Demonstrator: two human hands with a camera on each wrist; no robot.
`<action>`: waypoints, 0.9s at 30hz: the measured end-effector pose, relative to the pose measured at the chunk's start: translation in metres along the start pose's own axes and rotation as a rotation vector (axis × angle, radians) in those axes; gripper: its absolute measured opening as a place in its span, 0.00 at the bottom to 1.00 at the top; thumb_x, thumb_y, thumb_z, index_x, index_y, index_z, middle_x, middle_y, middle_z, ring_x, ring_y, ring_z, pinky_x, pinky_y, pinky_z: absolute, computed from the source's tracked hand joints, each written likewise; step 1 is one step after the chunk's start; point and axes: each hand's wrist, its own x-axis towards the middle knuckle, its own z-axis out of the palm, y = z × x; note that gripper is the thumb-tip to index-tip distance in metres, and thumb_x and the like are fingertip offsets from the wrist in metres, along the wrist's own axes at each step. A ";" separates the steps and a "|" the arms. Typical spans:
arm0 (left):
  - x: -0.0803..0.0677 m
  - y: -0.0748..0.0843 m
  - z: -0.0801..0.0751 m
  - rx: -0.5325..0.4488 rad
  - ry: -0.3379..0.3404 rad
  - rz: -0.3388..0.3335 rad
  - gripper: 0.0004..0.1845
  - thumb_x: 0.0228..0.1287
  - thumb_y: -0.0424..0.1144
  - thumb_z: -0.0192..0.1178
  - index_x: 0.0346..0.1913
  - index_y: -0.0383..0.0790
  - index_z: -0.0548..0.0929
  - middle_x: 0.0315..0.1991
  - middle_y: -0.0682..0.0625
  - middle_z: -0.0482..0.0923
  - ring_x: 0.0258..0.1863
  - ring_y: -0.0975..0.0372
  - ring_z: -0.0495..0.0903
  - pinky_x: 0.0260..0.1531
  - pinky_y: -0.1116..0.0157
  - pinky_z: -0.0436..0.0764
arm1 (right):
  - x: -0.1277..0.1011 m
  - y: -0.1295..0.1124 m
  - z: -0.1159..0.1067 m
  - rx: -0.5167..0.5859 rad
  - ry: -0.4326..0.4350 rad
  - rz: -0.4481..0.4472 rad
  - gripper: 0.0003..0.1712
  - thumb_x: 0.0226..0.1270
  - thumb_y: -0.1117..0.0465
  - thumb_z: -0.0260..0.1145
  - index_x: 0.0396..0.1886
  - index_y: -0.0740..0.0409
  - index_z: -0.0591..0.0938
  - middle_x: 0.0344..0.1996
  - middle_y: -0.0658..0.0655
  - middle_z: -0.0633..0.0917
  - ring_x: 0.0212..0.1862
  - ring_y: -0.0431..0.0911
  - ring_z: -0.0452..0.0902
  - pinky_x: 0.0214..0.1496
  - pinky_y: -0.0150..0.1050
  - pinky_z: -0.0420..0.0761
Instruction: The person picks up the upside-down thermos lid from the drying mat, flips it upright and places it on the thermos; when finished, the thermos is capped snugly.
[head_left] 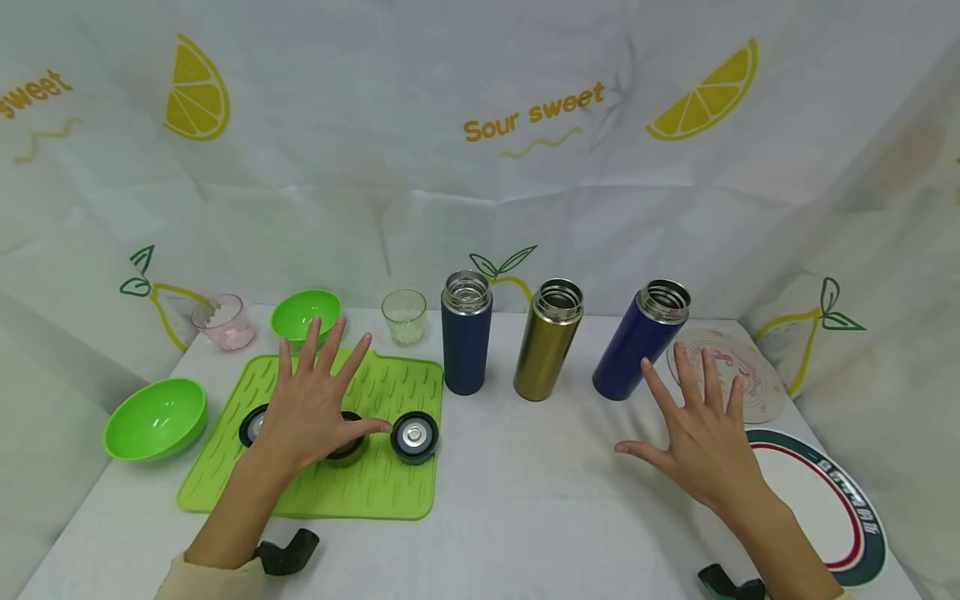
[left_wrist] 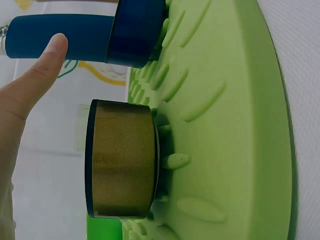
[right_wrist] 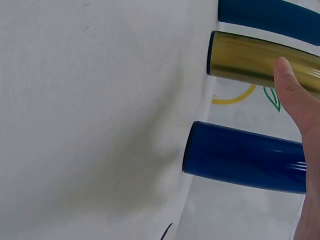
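Note:
In the head view, my left hand (head_left: pixel 315 408) is spread above a green ridged mat (head_left: pixel 382 496), holding nothing. Bottle lids lie on this mat: one (head_left: pixel 414 438) near the left thumb, a gold-sided lid (left_wrist: pixel 122 160) under the hand, and another (head_left: pixel 251 427) partly hidden behind it. My right hand (head_left: pixel 708 446), fingers apart and holding nothing, hovers over the white table in front of a blue bottle (head_left: pixel 637 350). A gold bottle (head_left: pixel 547 350) and a dark blue bottle (head_left: pixel 467 346) stand upright to its left. All three bottles have uncapped steel mouths.
Two green bowls (head_left: pixel 155 421) (head_left: pixel 300 310) sit left and behind the mat. A pinkish glass (head_left: pixel 225 323) and a clear glass (head_left: pixel 405 318) stand at the back. At right lie a round patterned disc (head_left: pixel 757 383) and a dark-rimmed oval plate (head_left: pixel 870 546).

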 end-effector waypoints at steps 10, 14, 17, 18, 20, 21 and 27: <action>-0.002 0.002 -0.014 0.002 0.000 0.013 0.64 0.45 0.92 0.37 0.81 0.55 0.56 0.84 0.42 0.43 0.83 0.40 0.44 0.71 0.26 0.56 | 0.003 -0.002 -0.013 0.025 0.035 -0.037 0.70 0.46 0.23 0.71 0.84 0.42 0.50 0.84 0.63 0.41 0.84 0.65 0.32 0.79 0.76 0.38; -0.006 -0.002 -0.026 -0.075 0.047 0.025 0.63 0.46 0.90 0.45 0.81 0.54 0.58 0.83 0.41 0.49 0.81 0.40 0.51 0.69 0.31 0.64 | 0.005 -0.004 -0.023 0.073 0.087 -0.074 0.66 0.51 0.22 0.68 0.83 0.44 0.54 0.83 0.64 0.47 0.82 0.64 0.42 0.83 0.69 0.38; -0.013 -0.009 -0.032 -0.170 0.078 0.006 0.63 0.45 0.87 0.55 0.80 0.53 0.61 0.82 0.41 0.52 0.78 0.39 0.56 0.67 0.34 0.67 | 0.007 -0.007 -0.031 0.124 0.118 -0.077 0.64 0.51 0.28 0.73 0.83 0.44 0.57 0.81 0.65 0.53 0.78 0.65 0.50 0.81 0.69 0.50; -0.016 -0.012 -0.033 -0.204 0.081 -0.009 0.62 0.44 0.85 0.58 0.80 0.53 0.62 0.82 0.41 0.53 0.77 0.38 0.57 0.66 0.34 0.67 | 0.008 -0.008 -0.033 0.142 0.124 -0.071 0.64 0.50 0.31 0.75 0.82 0.44 0.57 0.80 0.65 0.55 0.77 0.65 0.51 0.79 0.69 0.53; -0.022 -0.018 -0.035 -0.256 0.091 -0.032 0.61 0.44 0.81 0.64 0.79 0.52 0.63 0.81 0.40 0.54 0.75 0.37 0.59 0.65 0.33 0.67 | 0.009 -0.010 -0.037 0.182 0.136 -0.061 0.63 0.47 0.38 0.80 0.82 0.44 0.59 0.78 0.65 0.59 0.75 0.65 0.55 0.74 0.70 0.61; -0.025 -0.020 -0.035 -0.275 0.096 -0.045 0.61 0.44 0.79 0.67 0.79 0.51 0.63 0.80 0.39 0.55 0.75 0.36 0.59 0.64 0.33 0.67 | 0.010 -0.011 -0.038 0.200 0.140 -0.057 0.63 0.46 0.40 0.81 0.81 0.44 0.61 0.77 0.65 0.62 0.74 0.64 0.57 0.72 0.71 0.64; -0.046 -0.032 -0.035 -0.363 0.135 -0.150 0.57 0.42 0.60 0.79 0.78 0.48 0.66 0.75 0.35 0.63 0.70 0.35 0.64 0.61 0.34 0.69 | 0.016 -0.016 -0.040 0.260 0.184 -0.074 0.56 0.46 0.45 0.83 0.76 0.46 0.69 0.68 0.63 0.74 0.68 0.60 0.68 0.58 0.66 0.79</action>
